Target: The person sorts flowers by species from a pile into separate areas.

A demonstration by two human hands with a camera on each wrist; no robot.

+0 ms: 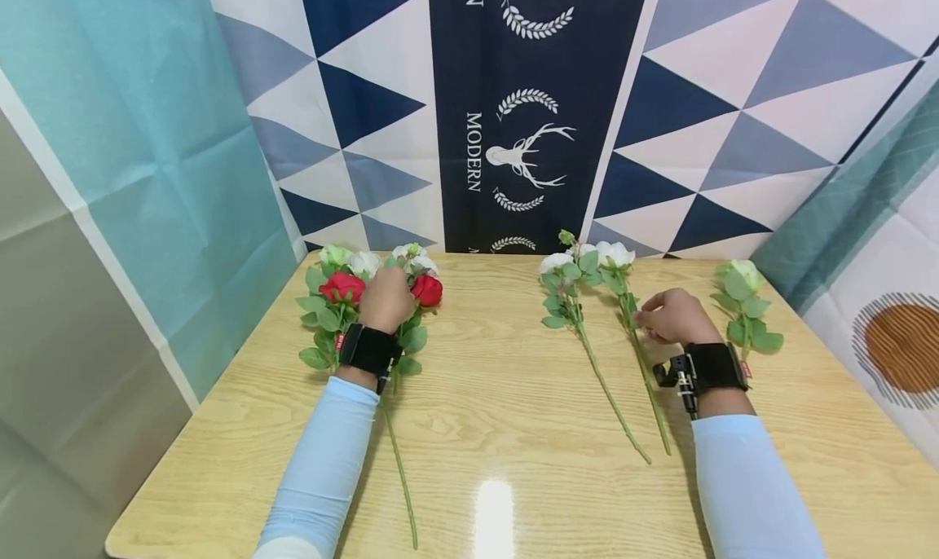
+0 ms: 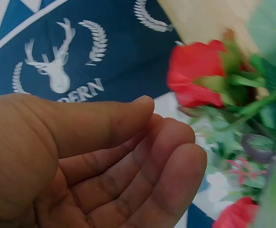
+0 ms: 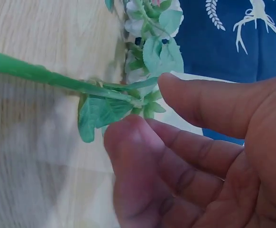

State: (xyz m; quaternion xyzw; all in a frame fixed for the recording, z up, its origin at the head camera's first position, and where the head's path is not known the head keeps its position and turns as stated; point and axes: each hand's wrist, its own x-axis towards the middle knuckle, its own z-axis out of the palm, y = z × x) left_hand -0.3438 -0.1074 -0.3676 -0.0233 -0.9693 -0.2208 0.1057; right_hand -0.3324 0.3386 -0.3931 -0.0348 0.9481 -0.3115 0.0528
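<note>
left hand (image 1: 385, 300): loosely curled, nothing held, over a bunch of red, white and pale-green artificial flowers (image 1: 314, 305). hand and forearm block part of it, full count not possible; 2 red roses (image 1: 427, 291) show, one each side of the hand. right hand (image 1: 678, 316): fingers parted around a long green stem (image 1: 654, 407), not pinching. second stem (image 1: 604, 385) just inward. 1 pale-green bloom (image 1: 744, 276) outward. wood-grain counter (image 1: 477, 380) under all, blue-white triangle-print curtain (image 1: 370, 94) beyond both hands.
</note>
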